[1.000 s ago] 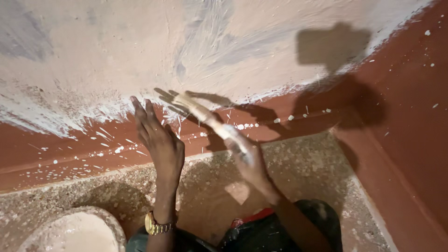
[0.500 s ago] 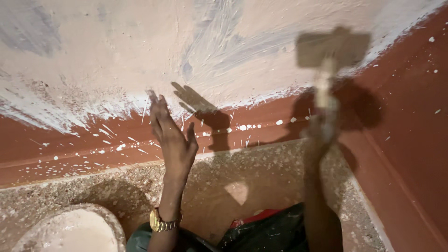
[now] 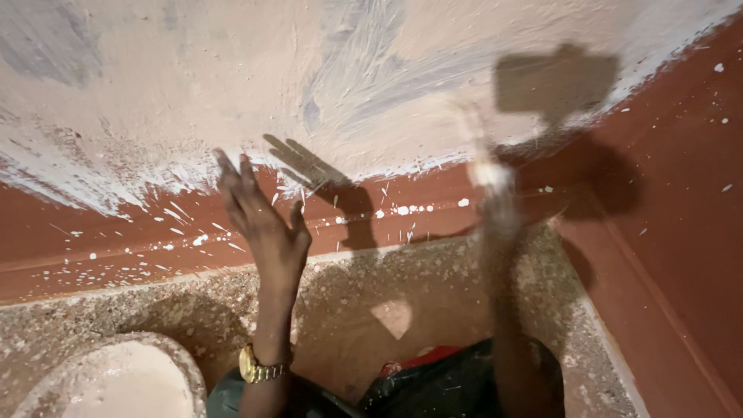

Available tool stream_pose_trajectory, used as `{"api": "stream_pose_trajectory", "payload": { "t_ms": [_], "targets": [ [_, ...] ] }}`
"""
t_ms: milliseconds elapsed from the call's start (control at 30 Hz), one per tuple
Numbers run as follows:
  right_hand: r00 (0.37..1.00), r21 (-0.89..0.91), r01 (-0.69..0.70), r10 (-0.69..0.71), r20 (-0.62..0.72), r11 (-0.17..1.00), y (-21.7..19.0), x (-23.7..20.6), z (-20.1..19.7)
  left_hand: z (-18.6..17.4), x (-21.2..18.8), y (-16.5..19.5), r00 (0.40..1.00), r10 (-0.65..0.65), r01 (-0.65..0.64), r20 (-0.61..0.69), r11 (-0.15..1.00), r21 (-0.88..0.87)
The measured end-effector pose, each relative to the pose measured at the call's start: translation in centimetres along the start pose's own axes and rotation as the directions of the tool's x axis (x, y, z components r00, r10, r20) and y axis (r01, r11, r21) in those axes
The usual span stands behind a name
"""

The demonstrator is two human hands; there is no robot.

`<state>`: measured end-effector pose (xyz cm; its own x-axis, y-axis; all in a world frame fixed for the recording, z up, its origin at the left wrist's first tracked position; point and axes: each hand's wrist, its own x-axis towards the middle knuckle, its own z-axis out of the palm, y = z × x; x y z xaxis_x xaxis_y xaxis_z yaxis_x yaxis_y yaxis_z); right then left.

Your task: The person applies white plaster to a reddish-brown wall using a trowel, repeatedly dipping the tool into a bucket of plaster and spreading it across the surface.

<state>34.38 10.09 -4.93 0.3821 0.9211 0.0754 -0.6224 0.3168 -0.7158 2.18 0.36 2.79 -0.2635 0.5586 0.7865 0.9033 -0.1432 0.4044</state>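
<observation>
**Hands raised at a half-plastered wall**

While the left hand point(image 3: 263, 224) spreads its fingers flat beside the pale plaster point(image 3: 371, 77), the blurred right hand point(image 3: 495, 205) lifts a plaster-coated tool point(image 3: 476, 147); its grip cannot be made out. A bucket point(image 3: 116, 379) sits below left.

Right hand point(image 3: 495, 205) has swung off the left hand point(image 3: 263, 224) and risen toward the wall point(image 3: 371, 70), now motion-blurred, tool indistinct. Left hand, fingers spread, shifted slightly right. Hands now well apart.
</observation>
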Motion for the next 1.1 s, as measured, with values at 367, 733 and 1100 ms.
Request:
{"api": "stream_pose_trajectory", "payload": {
  "t_ms": [367,733,1100],
  "targets": [
    [0.802,-0.628,0.542,-0.568,0.186,0.559,-5.2,0.4,0.0,0.3,-0.3,0.0,0.997,-0.005,0.009,0.073,0.998,-0.061],
    [0.823,-0.657,0.473,-0.029,0.567,0.587,5.2,-9.8,2.1,-0.7,-0.3,-0.1,0.998,-0.052,0.055,0.03,0.995,-0.084],
    [0.823,-0.603,0.491,-0.562,0.083,0.629,-9.6,3.2,-6.3,-0.2,0.1,1.3,0.991,-0.056,0.073,0.121,0.987,-0.146]
  ]
}}
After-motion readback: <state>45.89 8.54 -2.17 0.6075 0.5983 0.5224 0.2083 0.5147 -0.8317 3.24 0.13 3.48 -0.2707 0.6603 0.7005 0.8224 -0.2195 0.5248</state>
